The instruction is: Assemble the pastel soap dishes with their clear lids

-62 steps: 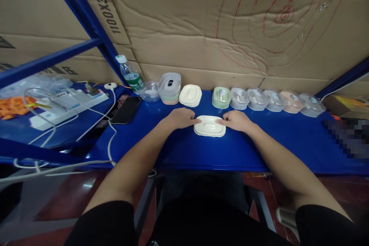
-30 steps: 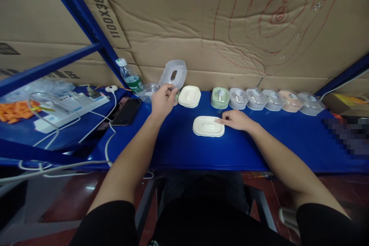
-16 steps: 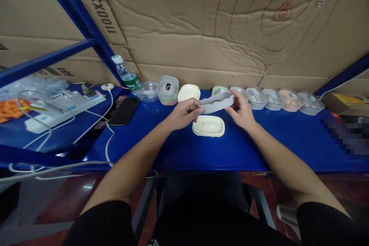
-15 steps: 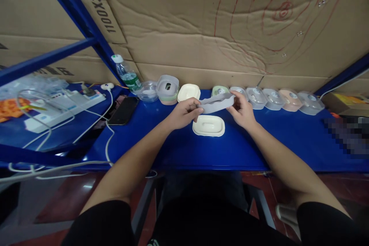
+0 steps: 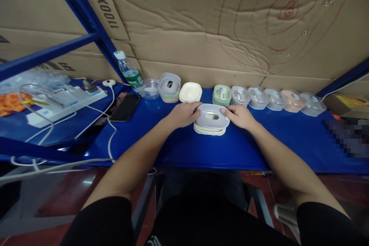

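Grey cover (image 5: 213, 123) is over the cream base (image 5: 210, 132) on the blue table (image 5: 187, 153); whether they touch is unclear. Your left hand (image 5: 183, 115) and right hand (image 5: 241, 115) pinch its ends, fingers clamped on it, probably so it won't tip.

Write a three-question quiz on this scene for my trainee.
1. Which item do the left hand and right hand both hold?
A) smartphone
B) lilac slotted cover
C) water bottle

2. True or false: a cream plastic piece lies beneath the held item.

3. How many lidded containers stand in the row at the right?

Key: 1. B; 2. True; 3. Six.
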Demonstrator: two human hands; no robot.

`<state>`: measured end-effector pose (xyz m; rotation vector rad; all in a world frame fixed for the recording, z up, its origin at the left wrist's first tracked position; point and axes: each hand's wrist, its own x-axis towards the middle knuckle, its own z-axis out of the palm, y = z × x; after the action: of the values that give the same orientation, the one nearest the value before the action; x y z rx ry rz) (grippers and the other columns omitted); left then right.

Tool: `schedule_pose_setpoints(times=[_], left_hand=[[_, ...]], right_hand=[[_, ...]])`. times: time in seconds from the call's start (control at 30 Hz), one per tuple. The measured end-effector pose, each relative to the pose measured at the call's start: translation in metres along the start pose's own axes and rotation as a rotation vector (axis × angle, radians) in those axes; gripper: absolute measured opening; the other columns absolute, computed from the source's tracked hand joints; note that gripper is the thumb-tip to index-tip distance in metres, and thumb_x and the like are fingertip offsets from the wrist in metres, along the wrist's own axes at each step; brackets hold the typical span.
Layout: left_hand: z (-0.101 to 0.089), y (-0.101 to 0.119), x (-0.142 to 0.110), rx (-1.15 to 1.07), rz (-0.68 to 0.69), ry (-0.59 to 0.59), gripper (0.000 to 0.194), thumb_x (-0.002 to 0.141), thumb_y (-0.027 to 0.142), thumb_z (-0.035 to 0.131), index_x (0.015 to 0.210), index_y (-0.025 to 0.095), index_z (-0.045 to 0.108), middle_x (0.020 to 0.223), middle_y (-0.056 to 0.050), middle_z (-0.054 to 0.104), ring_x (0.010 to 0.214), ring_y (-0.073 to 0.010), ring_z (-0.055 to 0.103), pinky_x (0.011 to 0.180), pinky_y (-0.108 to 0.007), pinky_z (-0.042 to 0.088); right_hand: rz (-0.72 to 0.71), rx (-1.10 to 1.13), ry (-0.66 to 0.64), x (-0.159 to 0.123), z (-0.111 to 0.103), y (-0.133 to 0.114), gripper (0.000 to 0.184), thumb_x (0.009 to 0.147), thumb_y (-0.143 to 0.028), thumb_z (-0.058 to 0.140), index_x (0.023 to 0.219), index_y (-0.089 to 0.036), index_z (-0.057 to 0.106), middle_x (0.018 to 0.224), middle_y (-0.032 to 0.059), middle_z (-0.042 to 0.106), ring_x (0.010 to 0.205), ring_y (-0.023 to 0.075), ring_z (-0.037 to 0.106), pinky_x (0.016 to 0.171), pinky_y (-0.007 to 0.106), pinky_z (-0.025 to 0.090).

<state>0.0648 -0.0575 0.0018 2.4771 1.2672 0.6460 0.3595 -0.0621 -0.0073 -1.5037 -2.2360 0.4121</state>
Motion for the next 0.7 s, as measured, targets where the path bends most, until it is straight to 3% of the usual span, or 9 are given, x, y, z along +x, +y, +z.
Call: schedule_pose_setpoints(times=[0.2, 0.3, 0.4, 0.53, 0.7], left_hand=[[0.005, -0.004, 0.002, 0.123, -0.063, -0.192, 0.024, 0.093, 0.031, 0.053, 0.099, 0.024, 0.075, 0.094, -0.010, 0.079, 0.088, -0.0286, 0.073, 0.077, -0.039, 0.053], [0.011, -0.008, 0.001, 0.123, -0.075, -0.290, 0.026, 0.095, 0.035, 0.052, 0.101, 0.024, 0.075, 0.100, -0.011, 0.080, 0.091, -0.0288, 0.074, 0.080, -0.039, 0.053], [0.016, -0.011, 0.002, 0.100, -0.093, -0.275, 0.031, 0.098, 0.040, 0.050, 0.106, 0.024, 0.075, 0.104, -0.011, 0.080, 0.094, -0.0291, 0.074, 0.081, -0.039, 0.053], [0.009, -0.015, 0.007, 0.036, -0.174, -0.064, 0.038, 0.095, 0.055, 0.062, 0.110, 0.024, 0.077, 0.089, -0.009, 0.078, 0.087, -0.0298, 0.073, 0.080, -0.040, 0.052], [-0.038, -0.052, 0.003, 0.126, -0.412, 0.476, 0.029, 0.095, 0.047, 0.064, 0.110, 0.024, 0.077, 0.083, -0.010, 0.074, 0.092, -0.0344, 0.072, 0.083, -0.046, 0.053]], right_hand=[[0.017, -0.143, -0.212, 0.002, 0.003, -0.002, 0.069, 0.102, -0.077, 0.038, 0.063, -0.022, 0.055, 0.063, 0.0050, 0.062, 0.064, 0.0188, 0.056, 0.060, 0.033, 0.030], [0.023, -0.200, -0.265, 0.003, 0.005, -0.001, 0.070, 0.100, -0.079, 0.040, 0.062, -0.022, 0.055, 0.064, 0.0054, 0.063, 0.065, 0.0195, 0.057, 0.060, 0.034, 0.028], [0.024, -0.197, -0.262, 0.004, 0.007, 0.001, 0.071, 0.100, -0.081, 0.039, 0.064, -0.022, 0.055, 0.065, 0.0052, 0.064, 0.065, 0.0192, 0.057, 0.060, 0.034, 0.028], [0.009, -0.154, -0.266, 0.004, 0.006, 0.004, 0.073, 0.099, -0.084, 0.036, 0.064, -0.022, 0.055, 0.067, 0.0060, 0.066, 0.065, 0.0194, 0.057, 0.060, 0.034, 0.029], [-0.026, -0.113, -0.283, 0.004, 0.005, 0.008, 0.073, 0.099, -0.084, 0.035, 0.065, -0.022, 0.054, 0.067, 0.0051, 0.065, 0.064, 0.0187, 0.056, 0.060, 0.034, 0.030]])
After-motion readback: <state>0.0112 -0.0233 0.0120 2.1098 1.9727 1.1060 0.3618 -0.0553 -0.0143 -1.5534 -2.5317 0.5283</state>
